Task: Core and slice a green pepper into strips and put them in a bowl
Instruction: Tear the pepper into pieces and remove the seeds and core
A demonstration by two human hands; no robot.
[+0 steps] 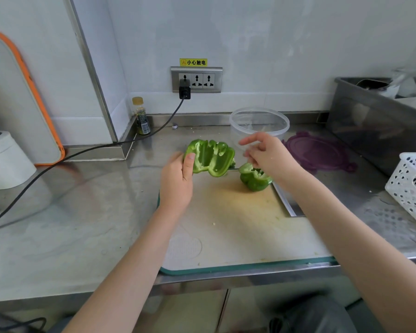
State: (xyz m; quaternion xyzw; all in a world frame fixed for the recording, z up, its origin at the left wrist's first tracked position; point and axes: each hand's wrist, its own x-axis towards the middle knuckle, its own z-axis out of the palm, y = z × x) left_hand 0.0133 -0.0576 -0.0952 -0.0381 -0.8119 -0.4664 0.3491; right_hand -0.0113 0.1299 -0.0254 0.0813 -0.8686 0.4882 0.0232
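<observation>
My left hand (177,181) grips one pepper half (210,156) at mid-frame, above the cutting board (238,227). My right hand (268,155) hangs loose, holding nothing, over the other half (253,177); the clear bowl (259,123) sits behind.

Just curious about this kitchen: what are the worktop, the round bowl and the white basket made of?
Worktop: looks like brushed stainless steel, grey with dull reflections.
Bowl: clear plastic, probably; the wall shows through it.
Basket: white plastic by its look, with moulded rows of holes.
</observation>
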